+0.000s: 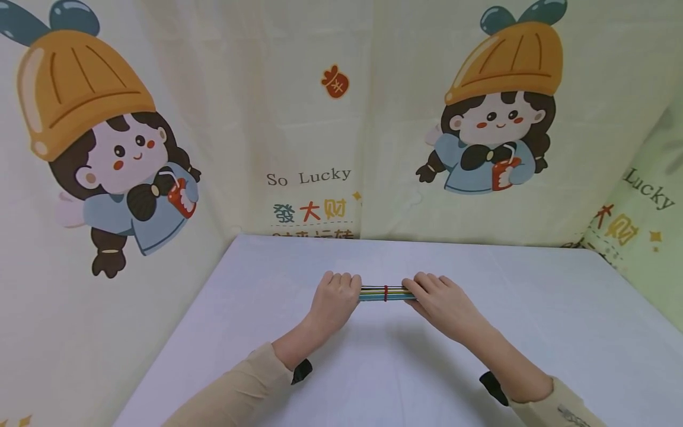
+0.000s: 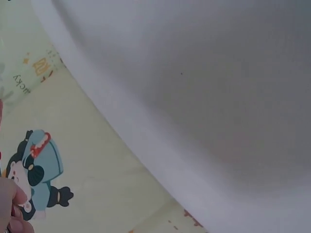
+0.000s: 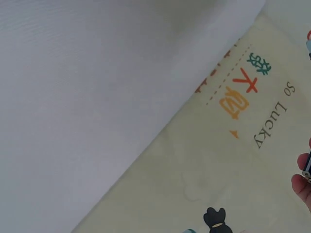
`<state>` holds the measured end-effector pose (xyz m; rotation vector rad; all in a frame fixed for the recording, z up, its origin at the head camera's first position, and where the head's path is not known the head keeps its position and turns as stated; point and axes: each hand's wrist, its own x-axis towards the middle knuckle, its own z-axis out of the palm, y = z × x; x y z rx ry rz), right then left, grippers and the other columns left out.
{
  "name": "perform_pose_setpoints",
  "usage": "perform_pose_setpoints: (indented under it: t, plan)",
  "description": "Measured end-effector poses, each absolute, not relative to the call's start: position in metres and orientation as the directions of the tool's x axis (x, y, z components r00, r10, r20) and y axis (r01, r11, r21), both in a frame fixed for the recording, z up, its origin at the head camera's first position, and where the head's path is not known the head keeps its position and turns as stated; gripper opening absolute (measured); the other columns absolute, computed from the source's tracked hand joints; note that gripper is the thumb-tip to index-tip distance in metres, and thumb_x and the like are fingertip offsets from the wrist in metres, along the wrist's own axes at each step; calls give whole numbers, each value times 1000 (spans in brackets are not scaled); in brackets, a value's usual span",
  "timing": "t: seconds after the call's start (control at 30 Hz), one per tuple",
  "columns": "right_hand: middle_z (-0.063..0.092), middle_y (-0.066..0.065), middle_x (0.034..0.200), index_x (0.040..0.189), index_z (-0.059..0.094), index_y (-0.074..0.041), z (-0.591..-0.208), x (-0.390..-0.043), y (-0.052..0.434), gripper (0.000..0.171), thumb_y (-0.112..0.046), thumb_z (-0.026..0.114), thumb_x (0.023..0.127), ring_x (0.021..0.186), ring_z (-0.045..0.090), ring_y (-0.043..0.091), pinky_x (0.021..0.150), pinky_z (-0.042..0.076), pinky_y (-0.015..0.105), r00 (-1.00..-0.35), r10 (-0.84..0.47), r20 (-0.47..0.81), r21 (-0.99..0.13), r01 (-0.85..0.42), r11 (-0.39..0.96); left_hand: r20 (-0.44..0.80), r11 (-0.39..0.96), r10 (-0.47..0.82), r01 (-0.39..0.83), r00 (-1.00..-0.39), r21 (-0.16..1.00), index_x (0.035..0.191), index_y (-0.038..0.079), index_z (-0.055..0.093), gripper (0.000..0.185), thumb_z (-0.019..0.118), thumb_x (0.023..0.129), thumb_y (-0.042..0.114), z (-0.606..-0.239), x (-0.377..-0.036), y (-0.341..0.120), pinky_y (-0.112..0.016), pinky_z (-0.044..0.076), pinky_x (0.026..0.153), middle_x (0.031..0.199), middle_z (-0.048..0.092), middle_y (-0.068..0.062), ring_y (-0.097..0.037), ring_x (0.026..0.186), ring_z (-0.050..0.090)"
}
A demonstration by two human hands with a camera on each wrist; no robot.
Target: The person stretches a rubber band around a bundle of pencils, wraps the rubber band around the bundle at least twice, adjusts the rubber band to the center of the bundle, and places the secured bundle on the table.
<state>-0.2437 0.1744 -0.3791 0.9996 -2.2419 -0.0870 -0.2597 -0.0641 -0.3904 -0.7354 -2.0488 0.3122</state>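
Observation:
A bundle of thin, straight coloured sticks (image 1: 374, 293), pencil-like, is held level above the table in the head view. Blue, yellow and dark ones show, with a red band (image 1: 386, 293) around their middle. My left hand (image 1: 335, 301) grips the left end, fingers curled over it. At the other end, my right hand (image 1: 441, 305) holds on with curled fingers. Both ends of the bundle are hidden by the hands in the head view. Only fingers (image 2: 7, 204) show at the left wrist view's edge. In the right wrist view, fingertips (image 3: 300, 184) pinch a dark stick end.
A white-covered table (image 1: 405, 379) lies below the hands, their shadows falling on it. Behind it hangs a cream curtain (image 1: 395, 207) printed with cartoon figures and lettering. Black straps (image 1: 302, 372) show at both wrists.

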Motion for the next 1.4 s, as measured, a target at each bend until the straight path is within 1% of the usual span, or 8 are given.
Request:
perform_pose_setpoints:
  t: [0.1,0.17,0.27,0.37,0.5,0.8,1.1,1.4]
  plan:
    - [45,1,84,102,50,-10,-385,-247,178,45,-38,15,100,69,44,15,57,41,27,-460,-686,564,310,-651,692,661,778,625,402,-415,-483,69,11,52,32,75,70,32,-394,-263,-63,-25,36,54,58,53,0,-11,51,51]
    - [45,1,84,102,50,-10,-390,-249,180,46,-38,13,100,69,43,15,57,40,26,-456,-685,568,301,-659,689,642,764,641,424,-421,-486,73,11,53,33,74,71,36,-396,-265,-62,-26,35,54,60,54,0,-11,52,52]
    - [43,0,84,103,49,-10,-397,-252,185,39,-36,19,100,68,40,14,56,38,24,-473,-684,555,275,-672,687,599,737,673,461,-433,-495,82,12,53,30,67,76,37,-401,-268,-60,-25,34,56,64,52,1,-11,54,52]
    - [41,-1,84,105,48,-12,-406,-255,189,20,-28,47,95,68,37,12,56,37,21,-504,-685,525,244,-682,690,544,705,708,503,-450,-500,90,13,51,27,59,81,37,-407,-272,-59,-25,32,57,67,49,2,-11,54,50]
    - [39,-2,84,107,46,-13,-419,-257,193,40,-18,72,77,69,35,11,57,37,21,-561,-680,471,211,-677,705,439,664,747,567,-499,-487,97,14,48,24,52,85,36,-416,-275,-59,-26,31,58,76,45,2,-11,58,48]
    - [37,-2,82,107,49,-12,-433,-260,194,37,-18,71,78,68,33,11,57,36,20,-603,-680,418,156,-689,707,233,625,765,607,-600,-490,108,16,45,27,41,93,38,-428,-277,-58,-28,34,67,95,47,2,-13,78,47]
    - [35,0,80,107,48,-10,-440,-257,191,37,-17,70,78,67,35,13,52,36,21,-608,-708,360,184,-698,692,154,550,798,598,-583,-583,110,17,46,27,38,95,38,-440,-278,-56,-24,36,67,96,49,5,-8,76,47]
    - [33,-1,80,107,47,-11,-446,-253,189,32,-22,65,83,69,34,13,53,33,22,-684,-680,265,158,-665,730,86,535,793,623,-603,-571,113,19,46,28,39,95,39,-444,-276,-52,-24,37,70,99,51,5,-8,80,50]
